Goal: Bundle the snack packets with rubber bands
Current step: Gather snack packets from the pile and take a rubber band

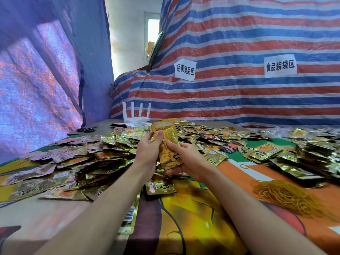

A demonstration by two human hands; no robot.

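GRIP: my left hand point(147, 153) and right hand point(187, 161) pinch packet stack point(170, 137) | AXIS: upright | rubber bands point(287, 197): right of stack, nearer right hand

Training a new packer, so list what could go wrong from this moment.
1. The left hand and right hand both grip the gold packets, whose edges look uneven; the stack may fan out or slip when one hand lets go.
2. The rubber bands lie off to the right, apart from both hands, so fetching one likely means holding the stack single-handed.
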